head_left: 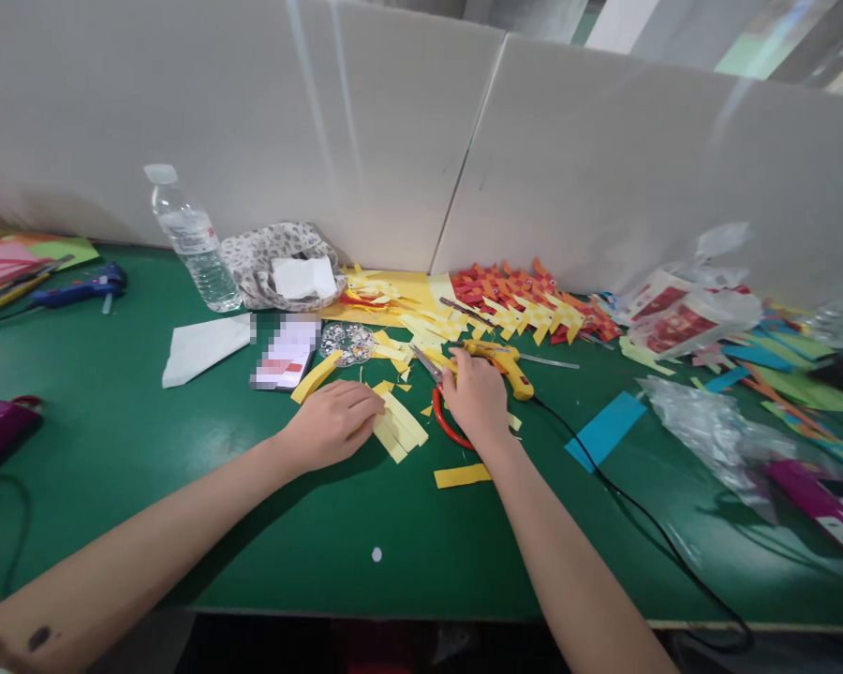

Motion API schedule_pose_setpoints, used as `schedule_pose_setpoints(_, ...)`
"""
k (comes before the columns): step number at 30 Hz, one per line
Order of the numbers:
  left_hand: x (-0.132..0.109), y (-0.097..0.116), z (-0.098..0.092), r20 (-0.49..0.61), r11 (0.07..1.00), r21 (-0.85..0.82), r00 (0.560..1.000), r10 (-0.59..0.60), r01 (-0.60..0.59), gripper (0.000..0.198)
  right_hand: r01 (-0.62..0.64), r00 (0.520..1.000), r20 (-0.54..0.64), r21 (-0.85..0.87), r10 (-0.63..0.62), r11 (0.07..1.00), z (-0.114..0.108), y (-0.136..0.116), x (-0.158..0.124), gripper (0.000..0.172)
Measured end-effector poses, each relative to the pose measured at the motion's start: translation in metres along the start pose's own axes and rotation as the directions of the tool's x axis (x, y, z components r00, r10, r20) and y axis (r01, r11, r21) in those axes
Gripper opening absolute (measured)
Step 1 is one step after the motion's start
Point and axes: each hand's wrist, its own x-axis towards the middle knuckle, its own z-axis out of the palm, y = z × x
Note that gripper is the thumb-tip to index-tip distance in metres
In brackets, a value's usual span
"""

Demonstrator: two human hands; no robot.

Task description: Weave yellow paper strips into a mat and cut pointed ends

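Note:
My left hand [333, 426] has its fingers curled together at the left edge of several pale yellow paper strips [402, 429], which lie side by side on the green table. Just behind it lies a curved darker yellow strip [315, 378]. My right hand [476, 398] is closed over the scissors [444, 421]; their blades point away to the left and one red handle loop shows beside the palm. The fingertips are partly hidden. Beyond this hand lies a yellow glue gun [500, 363]. A yellow paper strip [462, 476] rests below the right wrist.
Behind the hands are a phone [291, 351], a round clear case [347, 344], a water bottle [195, 245] and red-and-yellow woven paper [512, 298]. At right lie a blue paper strip [606, 431], a plastic bag [709, 435] and the glue gun's black cord [628, 510]. A partition [239, 112] stands behind.

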Motion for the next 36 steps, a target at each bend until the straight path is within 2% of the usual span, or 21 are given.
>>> schedule_pose_setpoints(6,0.0,0.0,0.001,0.02,1.0,-0.007,1.0,0.004,-0.004,0.02,0.0,1.0,-0.005,-0.008,0.0,1.0,0.001,0.001,0.0,0.026)
schedule_pose_setpoints(12,0.0,-0.002,0.001,0.033,1.0,-0.011,0.999,-0.003,0.003,0.02,0.037,0.988,-0.153,0.098,-0.022,0.994,0.004,0.006,0.001,0.019)
schedule_pose_setpoints(15,0.0,0.001,0.0,0.029,0.997,-0.056,0.998,-0.055,0.056,0.019,0.083,0.946,-0.323,0.292,0.017,0.953,-0.003,0.003,-0.001,0.022)
schedule_pose_setpoints(17,0.002,0.004,-0.002,0.011,0.981,-0.128,0.99,-0.144,0.144,0.017,0.112,0.926,-0.364,0.518,0.101,0.848,-0.013,-0.006,-0.004,0.023)
schedule_pose_setpoints(18,0.003,0.006,-0.004,0.001,0.964,-0.178,0.979,-0.203,0.2,0.016,0.094,0.943,-0.299,0.657,0.145,0.748,-0.018,-0.012,-0.006,0.024)
schedule_pose_setpoints(20,0.005,0.01,-0.006,-0.009,0.899,-0.305,0.943,-0.333,0.315,0.017,-0.052,0.985,-0.028,0.889,0.169,0.455,-0.026,-0.026,-0.011,0.029)
schedule_pose_setpoints(21,0.006,0.012,-0.007,-0.003,0.851,-0.378,0.919,-0.393,0.363,0.018,-0.143,0.985,0.104,0.937,0.135,0.318,-0.029,-0.033,-0.014,0.031)
schedule_pose_setpoints(22,0.007,0.014,-0.008,0.012,0.798,-0.448,0.895,-0.446,0.403,0.02,-0.225,0.974,0.212,0.949,0.079,0.223,-0.031,-0.039,-0.016,0.032)
schedule_pose_setpoints(23,0.008,0.015,-0.009,0.037,0.741,-0.511,0.873,-0.487,0.436,0.021,-0.281,0.96,0.28,0.945,0.032,0.169,-0.031,-0.044,-0.018,0.032)
schedule_pose_setpoints(26,0.01,0.019,-0.01,0.136,0.593,-0.629,0.823,-0.552,0.502,0.023,-0.361,0.931,0.365,0.928,-0.027,0.094,-0.028,-0.053,-0.023,0.03)
schedule_pose_setpoints(30,0.011,0.02,-0.01,0.245,0.449,-0.698,0.775,-0.582,0.558,0.029,-0.389,0.921,0.391,0.919,-0.006,0.064,-0.025,-0.054,-0.023,0.029)
schedule_pose_setpoints(33,0.011,0.019,-0.009,0.259,0.417,-0.703,0.753,-0.605,0.576,0.031,-0.374,0.927,0.375,0.925,-0.008,0.064,-0.027,-0.051,-0.022,0.03)
schedule_pose_setpoints(36,0.01,0.017,-0.007,0.255,0.428,-0.681,0.739,-0.623,0.595,0.033,-0.352,0.933,0.357,0.932,-0.045,0.089,-0.027,-0.05,-0.021,0.037)
